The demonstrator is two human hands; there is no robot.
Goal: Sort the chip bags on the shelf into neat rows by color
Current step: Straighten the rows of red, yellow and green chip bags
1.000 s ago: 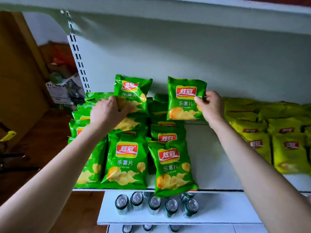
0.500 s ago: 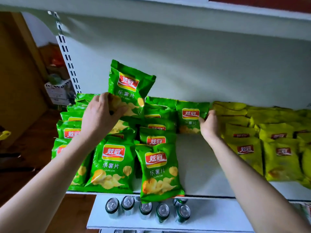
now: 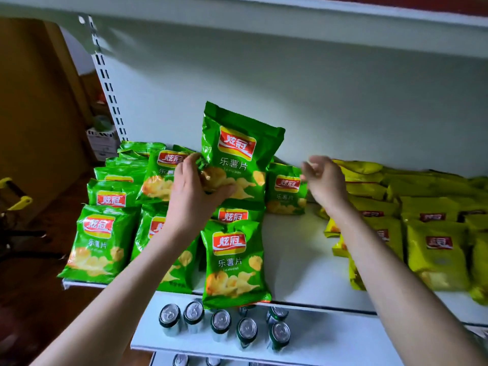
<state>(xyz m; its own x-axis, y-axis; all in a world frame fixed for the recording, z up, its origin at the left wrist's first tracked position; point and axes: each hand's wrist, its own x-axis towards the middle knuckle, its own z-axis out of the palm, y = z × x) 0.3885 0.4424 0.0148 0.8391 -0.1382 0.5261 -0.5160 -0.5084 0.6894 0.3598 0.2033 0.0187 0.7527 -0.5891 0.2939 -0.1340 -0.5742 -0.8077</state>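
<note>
My left hand [image 3: 195, 191] grips the lower left corner of a green chip bag [image 3: 239, 151] and holds it upright above the green rows. Several green bags [image 3: 100, 241] lie in overlapping rows on the left of the white shelf [image 3: 293, 257]. Another green bag [image 3: 286, 191] leans at the back of the bare middle strip. My right hand [image 3: 323, 180] hovers just right of that bag, fingers loosely curled, holding nothing. Several yellow bags [image 3: 435, 249] lie in rows on the right; my right forearm covers part of them.
A lower shelf [image 3: 330, 339] carries several green cans [image 3: 220, 323] seen from above. The slotted upright [image 3: 108, 83] marks the shelf's left end, with a brown floor and a cardboard box [image 3: 103, 143] beyond. An upper shelf [image 3: 264, 30] overhangs the chip bags.
My right hand set its green bag down at the back of the shelf and let go. My left hand lifted its green bag and carried it to the right.
</note>
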